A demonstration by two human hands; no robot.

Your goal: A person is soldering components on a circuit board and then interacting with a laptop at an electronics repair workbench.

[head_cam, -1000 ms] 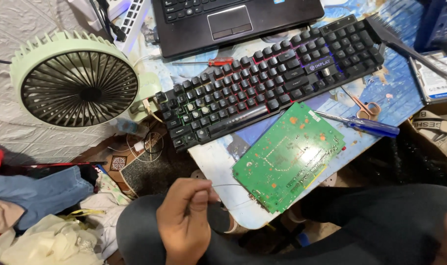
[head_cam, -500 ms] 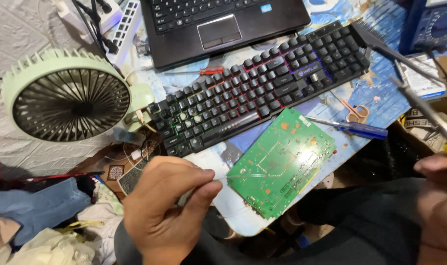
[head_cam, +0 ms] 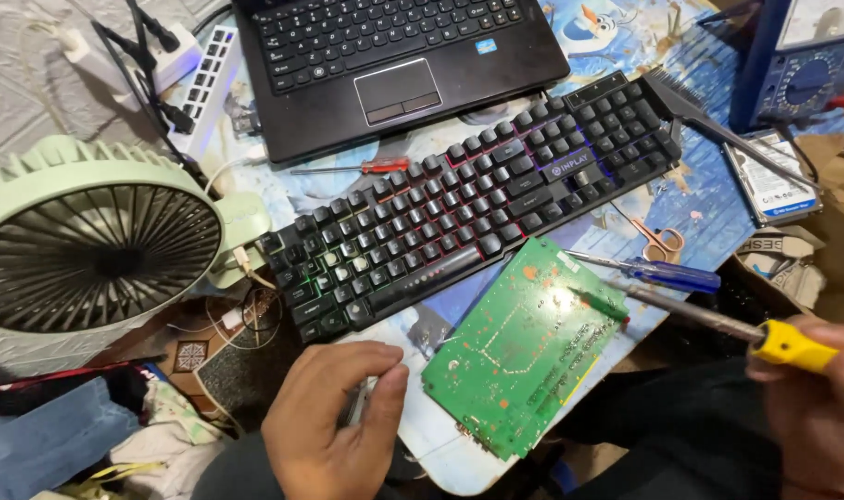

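Observation:
A green circuit board (head_cam: 529,347) lies tilted at the near edge of the table. My right hand (head_cam: 816,398) grips a yellow-handled soldering iron (head_cam: 695,319), and its tip rests on the board's upper right corner. My left hand (head_cam: 334,426) sits at the table's edge left of the board, with its fingers pinched on a thin grey piece that I cannot make out clearly. A black backlit keyboard (head_cam: 468,208) lies just behind the board.
A black laptop (head_cam: 394,60) stands behind the keyboard. A pale green fan (head_cam: 93,245) sits at the left, a power strip (head_cam: 195,69) behind it. A blue screwdriver (head_cam: 654,271), small scissors (head_cam: 661,243), a brush (head_cam: 709,120) and a blue meter (head_cam: 802,65) are at the right.
My right hand has come in from the right with the soldering iron, whose tip now reaches the board. My left hand stays at the table's edge. The view has shifted down.

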